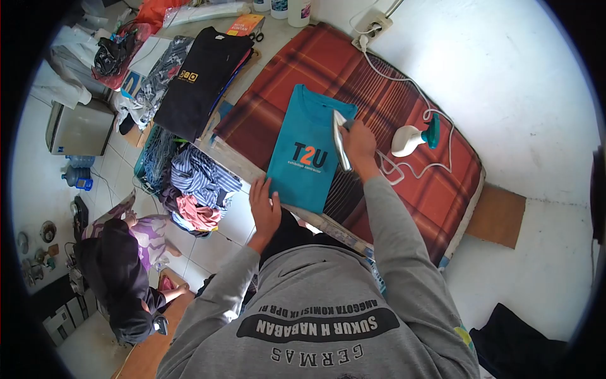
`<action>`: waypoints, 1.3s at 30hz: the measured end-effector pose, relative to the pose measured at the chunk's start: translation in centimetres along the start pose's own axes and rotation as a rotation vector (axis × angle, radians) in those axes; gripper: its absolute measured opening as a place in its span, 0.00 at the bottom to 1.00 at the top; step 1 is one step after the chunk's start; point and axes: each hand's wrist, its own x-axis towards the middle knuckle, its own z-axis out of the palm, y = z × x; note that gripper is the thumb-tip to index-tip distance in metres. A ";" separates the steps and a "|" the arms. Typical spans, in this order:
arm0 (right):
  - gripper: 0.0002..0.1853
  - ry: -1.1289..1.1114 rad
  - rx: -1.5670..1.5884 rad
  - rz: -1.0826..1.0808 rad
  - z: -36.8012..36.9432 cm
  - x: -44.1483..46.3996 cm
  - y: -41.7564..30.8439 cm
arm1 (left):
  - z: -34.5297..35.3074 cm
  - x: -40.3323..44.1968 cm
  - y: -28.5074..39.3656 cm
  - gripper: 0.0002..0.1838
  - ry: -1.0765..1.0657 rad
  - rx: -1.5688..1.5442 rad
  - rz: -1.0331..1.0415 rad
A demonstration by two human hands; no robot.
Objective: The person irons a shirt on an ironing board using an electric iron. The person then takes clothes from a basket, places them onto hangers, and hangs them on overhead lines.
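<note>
A teal T-shirt (pixel 293 180) with a T2U print lies folded flat on a red plaid cloth (pixel 265 88). My right hand (pixel 360 146) is wrapped round the handle of an iron (pixel 341 148), whose soleplate edge rests along the shirt's right side. The iron's tip points toward the collar. My left hand (pixel 264 205) has its fingers stretched out at the shirt's lower left edge, with the fingertips by the fabric. A white spray bottle with a green head (pixel 432 131) lies on the cloth to the right of the iron.
The iron's cord (pixel 404 79) runs to a wall socket (pixel 377 30). Folded dark shirts (pixel 205 82) are stacked at the left. Crumpled clothes (pixel 199 183) fill a basket below. Another person (pixel 120 278) sits at lower left. Bottles (pixel 298 11) stand at the back.
</note>
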 end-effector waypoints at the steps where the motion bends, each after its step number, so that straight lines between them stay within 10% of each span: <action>1: 0.24 -0.008 0.014 0.056 -0.4 -0.6 1.0 | -0.1 -1.4 1.2 0.24 0.087 0.015 -0.138; 8: 0.25 0.023 -0.047 0.221 -3.9 -8.5 8.9 | 3.4 -4.3 3.0 0.19 -0.064 -0.898 -0.903; 17: 0.25 0.131 -0.136 0.454 -8.4 -14.8 16.2 | 6.8 -0.1 0.9 0.16 -0.010 -1.110 -1.550; 19: 0.26 0.542 -0.413 0.182 -10.1 -15.8 14.3 | 6.7 0.6 2.0 0.13 -0.030 -1.121 -1.510; 21: 0.28 0.502 -0.275 0.234 -10.1 -16.0 11.4 | 5.9 0.7 3.8 0.11 0.113 -1.141 -1.374; 27: 0.39 -0.582 1.665 0.703 1.1 -15.6 3.9 | -1.7 3.8 5.8 0.13 -0.030 -1.548 -1.090; 30: 0.41 -0.583 2.294 0.562 3.6 -12.8 -0.7 | -8.7 5.7 6.9 0.17 -0.174 -1.612 -0.952; 39: 0.24 -0.431 2.054 0.420 3.7 -1.1 -18.6 | -25.4 10.8 -0.8 0.36 -0.125 -1.636 -0.782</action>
